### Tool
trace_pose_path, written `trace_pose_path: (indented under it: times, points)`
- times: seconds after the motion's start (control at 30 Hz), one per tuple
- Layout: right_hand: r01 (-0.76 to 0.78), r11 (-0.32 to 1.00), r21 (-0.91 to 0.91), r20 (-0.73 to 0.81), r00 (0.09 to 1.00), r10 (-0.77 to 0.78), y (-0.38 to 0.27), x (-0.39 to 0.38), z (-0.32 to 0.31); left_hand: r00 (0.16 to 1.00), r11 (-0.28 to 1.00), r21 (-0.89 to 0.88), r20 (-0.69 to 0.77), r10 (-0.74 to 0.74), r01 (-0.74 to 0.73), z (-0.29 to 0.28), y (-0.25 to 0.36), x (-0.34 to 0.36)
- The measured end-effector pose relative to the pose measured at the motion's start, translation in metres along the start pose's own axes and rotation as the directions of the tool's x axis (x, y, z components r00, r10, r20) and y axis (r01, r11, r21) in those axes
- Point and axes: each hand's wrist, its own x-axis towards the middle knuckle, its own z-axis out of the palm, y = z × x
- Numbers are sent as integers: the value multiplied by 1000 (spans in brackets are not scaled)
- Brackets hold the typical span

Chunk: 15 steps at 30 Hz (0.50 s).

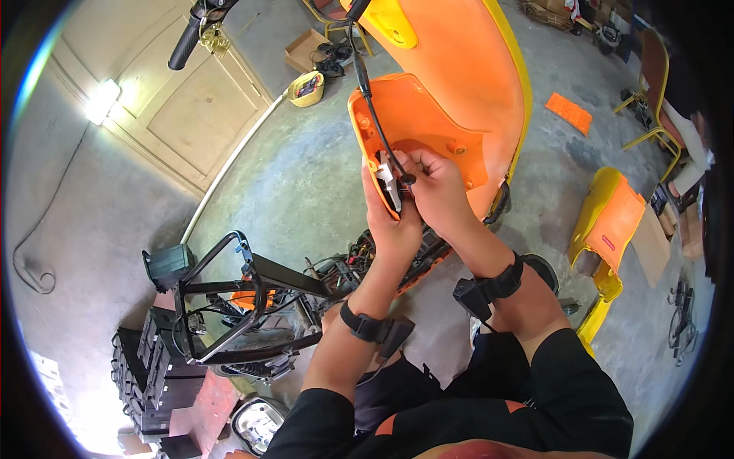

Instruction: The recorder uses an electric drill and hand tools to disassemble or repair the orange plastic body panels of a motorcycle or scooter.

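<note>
In front of me is a hollow orange plastic panel (pixel 409 103), its inner side turned up with small screw bosses. My left hand (pixel 395 229) is closed round the panel's near left edge, where a slim white-and-black part (pixel 390 183) sits. Close against that part, my right hand (pixel 443 191) has its fingers curled in a pinch, and what they hold is hidden. A black cable (pixel 372 111) hangs down from above, passing in front of the right fingertips to a round black end. Beyond the panel rises a large orange-and-yellow scooter body panel (pixel 466 69).
A bare black scooter frame (pixel 287 275) with exposed wiring stands at my left. A handlebar grip (pixel 186 44) with keys hangs at upper left. Yellow-orange panels (pixel 612 218) lie on the right floor, near a chair (pixel 654 99). Black cases (pixel 164 367) are stacked at lower left.
</note>
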Motion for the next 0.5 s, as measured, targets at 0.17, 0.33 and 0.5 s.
trace_pose_path:
  times: [0.17,0.33,0.5]
  points:
    - [133,980,-145,-16,990,-137,-1,-1,-1,997,996,45,3,71,-71,0,-1,-3]
    - [193,843,-503,-60,964,-257,4,2,-7,999,999,26,36,37,-38,6,2,-7]
    - [186,724,-664,28,974,-225,8,10,-19,963,974,-27,162,-217,224,-1,9,-6]
